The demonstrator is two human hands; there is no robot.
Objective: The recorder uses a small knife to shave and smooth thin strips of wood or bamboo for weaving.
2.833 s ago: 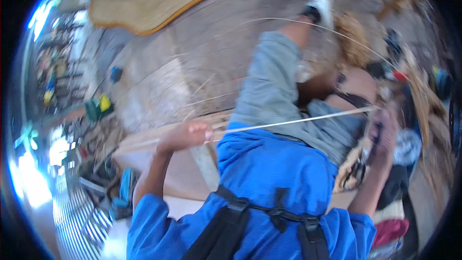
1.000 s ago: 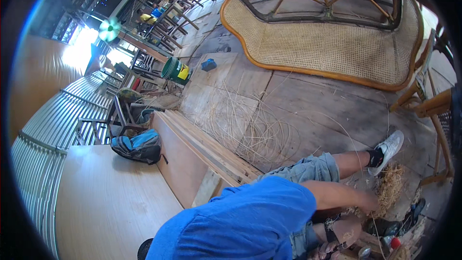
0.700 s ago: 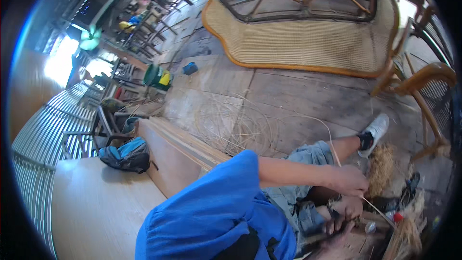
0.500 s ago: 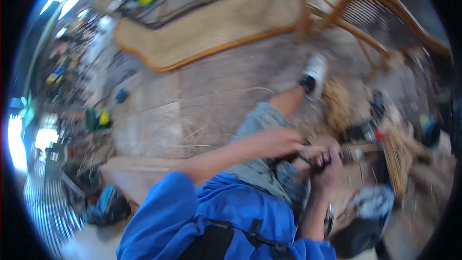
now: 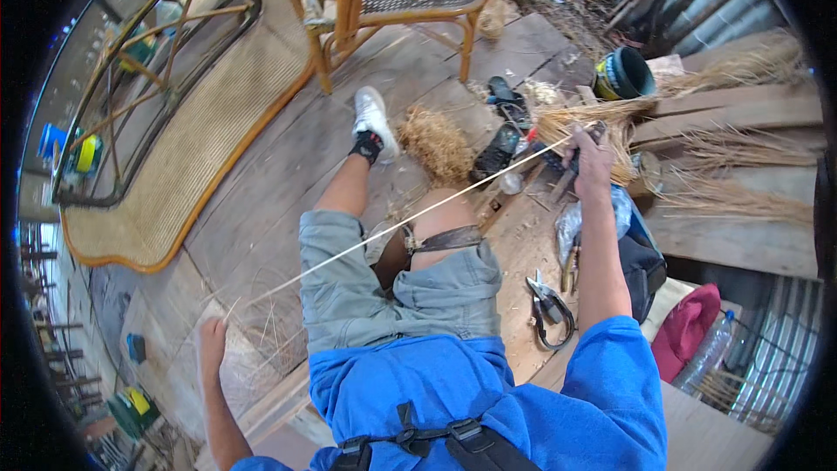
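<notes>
While the right hand [image 5: 591, 161] has its fingers clamped on a pale strip [image 5: 384, 235], the strip runs straight over the knee [image 5: 443, 220] and grey shorts [image 5: 349, 305] toward the left hand [image 5: 212, 344], whose fingers curl near its lower part; whether they grip it, I cannot tell.

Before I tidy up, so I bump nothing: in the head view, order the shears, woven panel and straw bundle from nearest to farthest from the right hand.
From the right hand:
1. Straw bundle: immediately around and beyond it.
2. Shears: lower in the picture, on the wood right of the shorts.
3. Woven panel: far across, upper left.
</notes>
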